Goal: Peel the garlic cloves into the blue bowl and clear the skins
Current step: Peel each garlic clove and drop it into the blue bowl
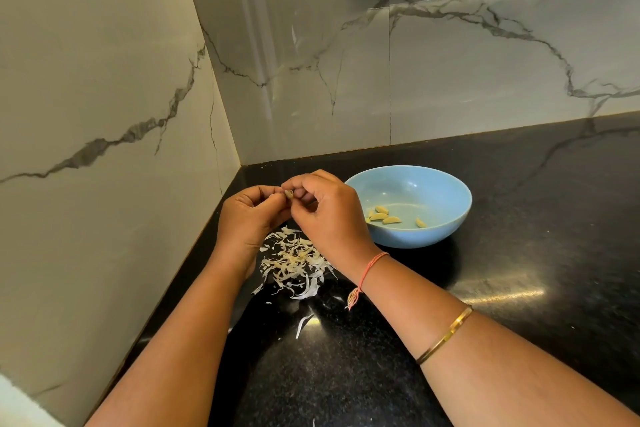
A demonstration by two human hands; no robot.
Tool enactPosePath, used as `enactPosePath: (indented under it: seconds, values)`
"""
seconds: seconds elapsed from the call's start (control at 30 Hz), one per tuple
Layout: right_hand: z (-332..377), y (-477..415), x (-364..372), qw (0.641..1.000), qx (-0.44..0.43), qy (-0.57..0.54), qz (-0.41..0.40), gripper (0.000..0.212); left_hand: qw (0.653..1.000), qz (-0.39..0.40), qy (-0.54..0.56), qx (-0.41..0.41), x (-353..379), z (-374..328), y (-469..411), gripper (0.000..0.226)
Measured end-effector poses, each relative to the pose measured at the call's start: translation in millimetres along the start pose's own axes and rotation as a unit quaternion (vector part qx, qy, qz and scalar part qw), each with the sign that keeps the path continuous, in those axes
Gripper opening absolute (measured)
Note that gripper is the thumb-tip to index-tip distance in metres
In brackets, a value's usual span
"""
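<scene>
The small pale garlic clove (288, 194) is pinched between the fingertips of the left hand (247, 218) and right hand (329, 215), above the heap of papery white skins (294, 260), likely so peelings land there. The round light-blue bowl (422, 236), just beside the right hand, holds about 5 peeled yellow cloves (382, 217). 1 stray skin (303, 324) lies apart on the glossy black tabletop (519, 253).

Both forearms are bare. A pink-orange thread (372, 265) with a tassel circles the right wrist; lower right, a thin gold bangle (446, 334).
</scene>
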State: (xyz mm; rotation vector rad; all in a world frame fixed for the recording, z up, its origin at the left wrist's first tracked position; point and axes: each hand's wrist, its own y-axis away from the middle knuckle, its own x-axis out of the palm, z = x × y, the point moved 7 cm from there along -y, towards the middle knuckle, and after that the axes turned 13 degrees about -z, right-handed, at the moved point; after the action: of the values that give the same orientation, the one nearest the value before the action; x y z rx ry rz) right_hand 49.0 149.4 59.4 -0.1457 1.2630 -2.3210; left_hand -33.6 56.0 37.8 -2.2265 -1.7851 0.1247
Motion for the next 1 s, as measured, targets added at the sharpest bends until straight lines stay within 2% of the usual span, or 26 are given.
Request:
enactPosePath:
  seconds: [0.4, 0.57, 0.7, 1.0]
  values:
    - [-5, -1, -1, 0.997, 0.058, -0.042, -0.001, 0.023, 0.998, -0.003, 0.045, -0.032, -2, 1, -2, 0.017]
    - [-5, -1, -1, 0.998, 0.052, -0.034, -0.001, 0.022, 0.994, 0.047, 0.086, -0.049, 3, 1, -1, 0.008]
    - [-6, -1, -1, 0.998, 0.048, -0.03, -0.006, 0.02, 0.994, 0.053, 0.083, -0.051, 3, 4, -2, 0.008]
    - [-6, -2, -1, 0.997, 0.052, -0.061, -0.012, 0.017, 0.96, 0.092, 0.188, -0.188, 10, 14, 1, 0.012]
